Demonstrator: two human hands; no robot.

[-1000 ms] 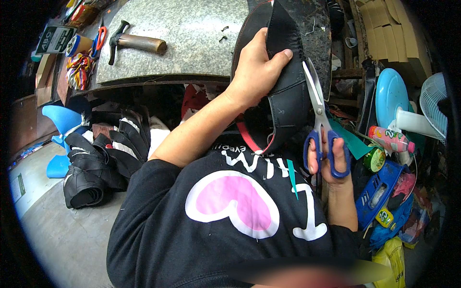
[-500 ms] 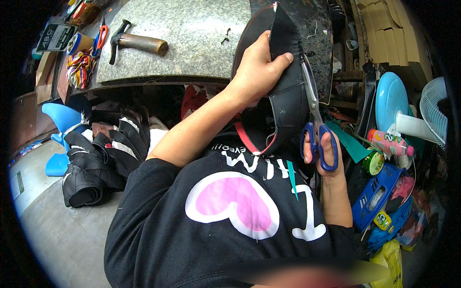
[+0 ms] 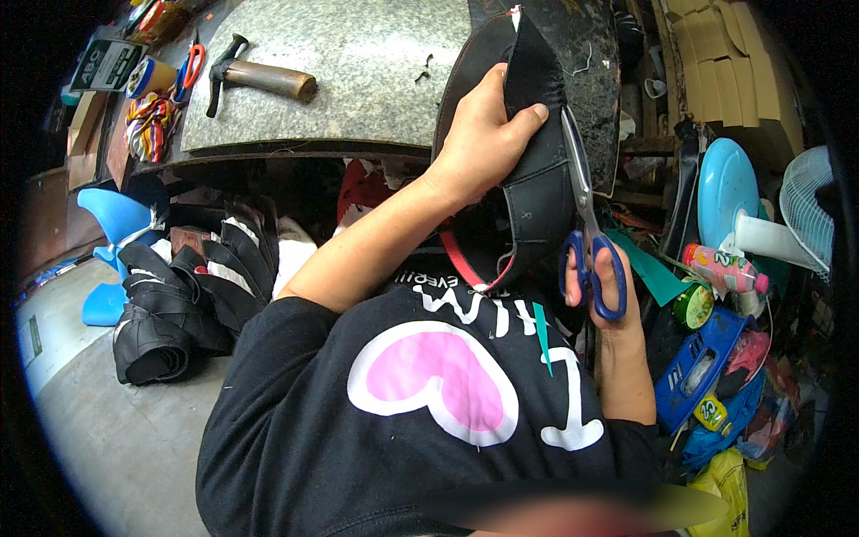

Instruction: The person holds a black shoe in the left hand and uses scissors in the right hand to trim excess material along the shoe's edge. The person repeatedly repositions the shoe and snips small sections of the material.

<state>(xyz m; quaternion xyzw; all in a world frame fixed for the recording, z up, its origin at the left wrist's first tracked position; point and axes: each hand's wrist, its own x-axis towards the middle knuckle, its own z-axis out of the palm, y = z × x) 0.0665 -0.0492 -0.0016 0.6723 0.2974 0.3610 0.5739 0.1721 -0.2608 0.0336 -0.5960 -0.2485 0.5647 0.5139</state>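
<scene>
My left hand [image 3: 483,134] grips a curved black leather piece with a red inner edge [image 3: 537,188], holding it upright in front of my chest. My right hand [image 3: 608,286] has its fingers through the blue handles of a pair of scissors [image 3: 582,206]. The steel blades point upward and run along the right edge of the black piece, close beside my left thumb. The blades look nearly closed. I wear a black shirt with a pink heart [image 3: 438,376].
A grey stone slab [image 3: 358,72] lies ahead with a wooden-handled hammer [image 3: 259,79] on it. Orange-handled scissors [image 3: 188,67] and tape lie at the far left. Black leather pieces [image 3: 179,304] are piled at lower left. A blue fan [image 3: 734,197], bottle [image 3: 725,267] and clutter fill the right.
The scissors have moved upward along the right edge of the black piece, and my right hand rose with them. My left hand keeps its grip.
</scene>
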